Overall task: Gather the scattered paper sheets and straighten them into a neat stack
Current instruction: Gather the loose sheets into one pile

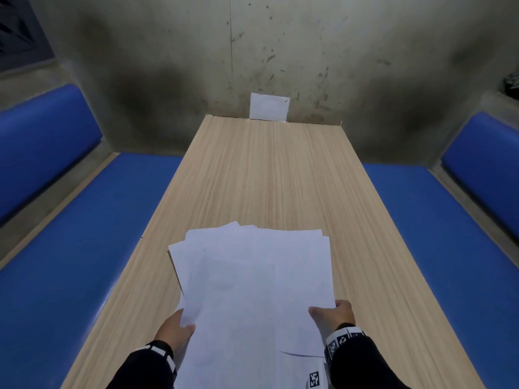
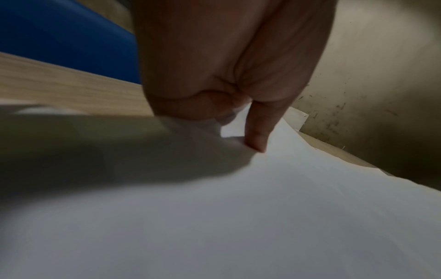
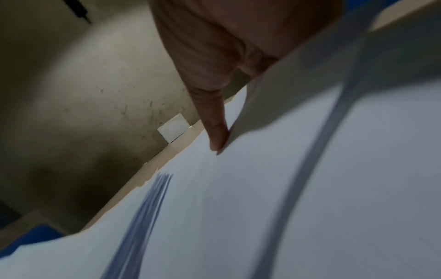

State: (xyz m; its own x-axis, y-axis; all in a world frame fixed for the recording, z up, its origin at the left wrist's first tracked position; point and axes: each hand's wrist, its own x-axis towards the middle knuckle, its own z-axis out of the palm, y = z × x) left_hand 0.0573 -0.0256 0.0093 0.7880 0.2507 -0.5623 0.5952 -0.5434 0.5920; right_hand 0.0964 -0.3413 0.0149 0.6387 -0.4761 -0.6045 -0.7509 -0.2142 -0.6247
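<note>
A loose pile of white paper sheets (image 1: 252,282) lies fanned out at the near end of the wooden table (image 1: 269,178), their far corners out of line. My left hand (image 1: 175,328) grips the pile's left edge, thumb on top and fingers beneath. My right hand (image 1: 332,314) grips the right edge the same way. In the left wrist view the thumb (image 2: 259,136) presses down on the paper sheets (image 2: 238,217). In the right wrist view the thumb (image 3: 217,132) lies on the top of the paper sheets (image 3: 238,217), and one sheet bows up beside it.
A small white card (image 1: 269,106) stands against the stained grey wall at the table's far end. Blue padded benches (image 1: 84,248) run along both sides of the table. The far half of the tabletop is bare wood.
</note>
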